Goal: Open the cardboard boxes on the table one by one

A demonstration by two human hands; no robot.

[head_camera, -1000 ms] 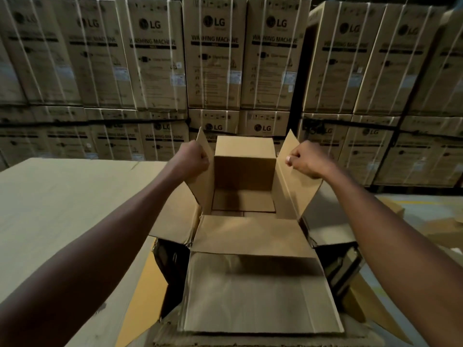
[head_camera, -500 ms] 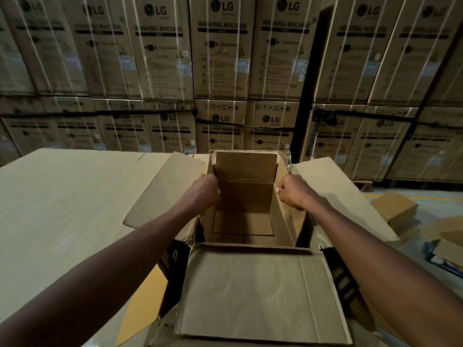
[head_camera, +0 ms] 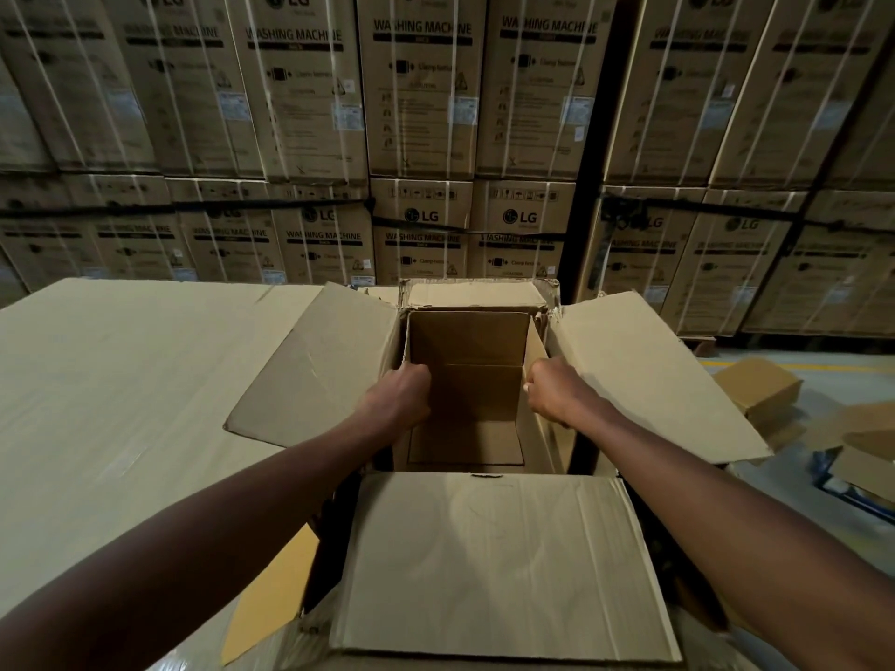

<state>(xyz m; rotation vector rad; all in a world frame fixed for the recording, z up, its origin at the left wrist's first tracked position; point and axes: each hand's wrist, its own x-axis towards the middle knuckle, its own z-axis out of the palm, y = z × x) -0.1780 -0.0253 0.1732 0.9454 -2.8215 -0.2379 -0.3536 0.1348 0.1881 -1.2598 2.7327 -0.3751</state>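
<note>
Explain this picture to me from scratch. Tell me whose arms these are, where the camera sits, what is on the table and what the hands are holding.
There is no machine here. A person wears a camera on the head, so you look forward and down along their two bare arms. The one picture is that head view. On the table stands an open cardboard box, its four flaps folded outward; what shows of its inside looks empty. The left hand is curled at the box's left inner wall and the right hand at its right inner wall, apparently gripping the cardboard edges. Behind stand stacked washing machine cartons. A smaller cardboard box lies on the floor at right.
</note>
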